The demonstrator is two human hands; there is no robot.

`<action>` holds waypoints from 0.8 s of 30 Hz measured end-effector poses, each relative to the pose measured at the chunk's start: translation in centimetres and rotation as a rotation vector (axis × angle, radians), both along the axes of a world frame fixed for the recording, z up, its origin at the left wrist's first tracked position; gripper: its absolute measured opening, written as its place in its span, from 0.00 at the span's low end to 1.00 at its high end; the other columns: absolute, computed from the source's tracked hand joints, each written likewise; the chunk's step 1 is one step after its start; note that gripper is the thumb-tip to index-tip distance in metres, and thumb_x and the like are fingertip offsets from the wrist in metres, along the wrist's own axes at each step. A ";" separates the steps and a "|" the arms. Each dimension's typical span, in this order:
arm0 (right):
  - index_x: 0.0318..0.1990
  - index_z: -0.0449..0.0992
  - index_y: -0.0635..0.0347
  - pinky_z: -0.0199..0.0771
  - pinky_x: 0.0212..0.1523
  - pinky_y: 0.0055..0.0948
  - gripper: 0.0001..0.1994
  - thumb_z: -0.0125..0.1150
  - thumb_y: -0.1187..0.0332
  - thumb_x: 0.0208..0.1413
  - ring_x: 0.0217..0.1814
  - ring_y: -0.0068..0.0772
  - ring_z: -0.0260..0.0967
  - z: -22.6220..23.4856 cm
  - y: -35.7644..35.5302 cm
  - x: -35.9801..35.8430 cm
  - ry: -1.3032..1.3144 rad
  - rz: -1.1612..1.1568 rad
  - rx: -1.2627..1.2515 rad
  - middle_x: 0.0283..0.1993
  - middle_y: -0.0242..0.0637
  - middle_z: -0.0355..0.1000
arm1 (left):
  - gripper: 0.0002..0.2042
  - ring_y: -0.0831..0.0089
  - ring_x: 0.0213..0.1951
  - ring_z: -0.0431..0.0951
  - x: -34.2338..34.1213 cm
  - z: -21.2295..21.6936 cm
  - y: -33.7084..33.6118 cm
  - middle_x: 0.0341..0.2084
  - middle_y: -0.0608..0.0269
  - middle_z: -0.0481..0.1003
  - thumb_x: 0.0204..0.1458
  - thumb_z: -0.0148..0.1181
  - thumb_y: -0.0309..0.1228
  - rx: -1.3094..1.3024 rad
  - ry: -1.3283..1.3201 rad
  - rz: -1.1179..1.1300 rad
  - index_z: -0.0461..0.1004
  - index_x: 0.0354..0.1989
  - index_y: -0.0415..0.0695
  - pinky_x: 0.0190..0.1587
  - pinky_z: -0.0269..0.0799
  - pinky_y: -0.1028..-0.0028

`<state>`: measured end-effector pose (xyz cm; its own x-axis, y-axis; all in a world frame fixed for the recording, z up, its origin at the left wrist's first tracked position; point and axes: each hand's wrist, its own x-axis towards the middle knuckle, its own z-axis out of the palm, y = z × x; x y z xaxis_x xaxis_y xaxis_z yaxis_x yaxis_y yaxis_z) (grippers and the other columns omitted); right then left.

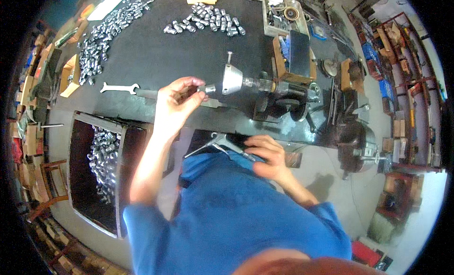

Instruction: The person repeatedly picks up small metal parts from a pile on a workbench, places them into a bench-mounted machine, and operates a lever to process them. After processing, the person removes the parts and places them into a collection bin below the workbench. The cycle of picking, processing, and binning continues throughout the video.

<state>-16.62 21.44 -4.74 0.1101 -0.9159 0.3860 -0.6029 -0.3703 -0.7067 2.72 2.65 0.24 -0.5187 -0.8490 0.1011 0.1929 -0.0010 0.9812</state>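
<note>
My left hand (178,102) pinches a small silver cylindrical metal fitting (209,89) between thumb and fingertips. The fitting is just left of the silver cone-shaped head (232,79) of a bench-mounted spindle device (288,93); whether they touch, I cannot tell. An upright bolt sticks out of the head. Down at my lap, my right hand (268,156) curls around the handle end of what looks like a silver air blow gun (228,144), with a ribbed grip and a thin nozzle pointing left. My fingers partly hide its end.
Fittings lie in a long heap (101,43) and a smaller pile (213,18) on the dark bench. An open-end wrench (119,88) lies nearer. A deep bin (120,180) with more fittings stands left. Right are a cardboard box (307,76), a parts tray (270,25) and a vise (354,142).
</note>
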 end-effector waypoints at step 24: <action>0.29 0.68 0.64 0.40 0.11 0.15 0.08 0.44 0.74 0.39 0.13 0.15 0.39 6.0 -2.0 -11.4 -1.505 -0.372 -0.297 0.15 0.26 0.48 | 0.09 0.81 0.31 0.73 -1.9 0.9 -4.1 0.28 0.64 0.73 0.43 0.56 0.17 -0.024 0.041 -0.336 0.71 0.36 0.35 0.36 0.69 0.82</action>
